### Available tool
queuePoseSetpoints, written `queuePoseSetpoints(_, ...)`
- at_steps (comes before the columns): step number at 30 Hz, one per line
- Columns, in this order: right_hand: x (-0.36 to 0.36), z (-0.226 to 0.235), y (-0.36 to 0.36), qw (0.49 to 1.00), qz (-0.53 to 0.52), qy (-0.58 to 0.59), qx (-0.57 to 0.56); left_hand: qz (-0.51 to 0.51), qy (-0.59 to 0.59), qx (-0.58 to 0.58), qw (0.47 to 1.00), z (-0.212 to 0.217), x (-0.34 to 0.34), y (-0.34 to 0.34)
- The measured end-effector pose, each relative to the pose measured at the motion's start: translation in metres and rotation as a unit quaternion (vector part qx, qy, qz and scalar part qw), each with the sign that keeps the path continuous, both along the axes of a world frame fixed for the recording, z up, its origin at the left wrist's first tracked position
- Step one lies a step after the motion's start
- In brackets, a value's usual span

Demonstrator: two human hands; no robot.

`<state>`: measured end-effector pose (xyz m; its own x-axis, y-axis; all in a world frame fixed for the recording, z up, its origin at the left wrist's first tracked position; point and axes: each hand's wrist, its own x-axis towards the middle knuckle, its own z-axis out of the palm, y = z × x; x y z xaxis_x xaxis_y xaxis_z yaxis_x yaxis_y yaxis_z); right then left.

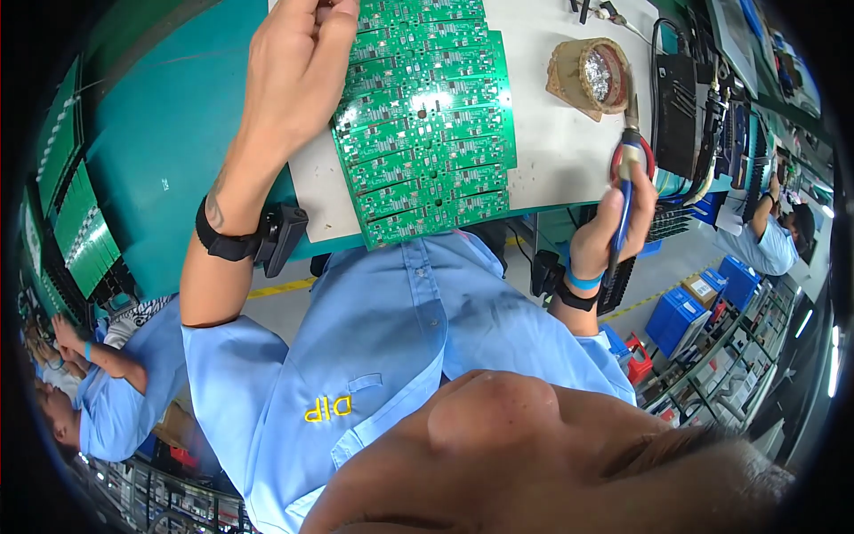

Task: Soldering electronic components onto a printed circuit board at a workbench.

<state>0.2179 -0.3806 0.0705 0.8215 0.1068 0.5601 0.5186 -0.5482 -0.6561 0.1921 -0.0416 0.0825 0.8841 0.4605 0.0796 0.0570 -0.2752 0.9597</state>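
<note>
A large panel of green circuit boards (pixel 427 116) lies on a pale sheet in front of me, with many small components on its face. My left hand (pixel 298 76) is at the panel's upper left side; its fingers are curled together and partly cut off by the top edge, so what they hold is hidden. In my right hand (pixel 618 218) is a soldering iron (pixel 626 191) with a blue handle, gripped like a pen. Its metal tip points away from me, beside the rim of a round brown cup (pixel 589 76) filled with silvery bits.
Beyond the cup stands a black tool holder (pixel 678 111) with cables. A teal mat (pixel 169 169) covers the table at left, with more green boards (pixel 89 236) at its far left. Co-workers in blue sit at left (pixel 133 383) and far right (pixel 765 240). Blue bins (pixel 673 316) stand on the floor.
</note>
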Motion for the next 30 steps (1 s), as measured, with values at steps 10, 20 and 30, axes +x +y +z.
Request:
queuePoseSetpoints(10, 0.029, 0.032, 0.025, 0.98, 0.197, 0.022, 0.001, -0.081, -0.125, 0.387, 0.91, 0.002, -0.001, 0.015)
queuePoseSetpoints(20, 0.05, 0.039, 0.083, 0.95, 0.302, 0.061, -0.047, -0.032, -0.038, 0.301, 0.952, -0.01, -0.001, 0.008)
queuePoseSetpoints(30, 0.056, 0.029, 0.089, 0.945, 0.323, 0.047, -0.018, -0.071, -0.054, 0.44, 0.894, -0.006, 0.0, 0.013)
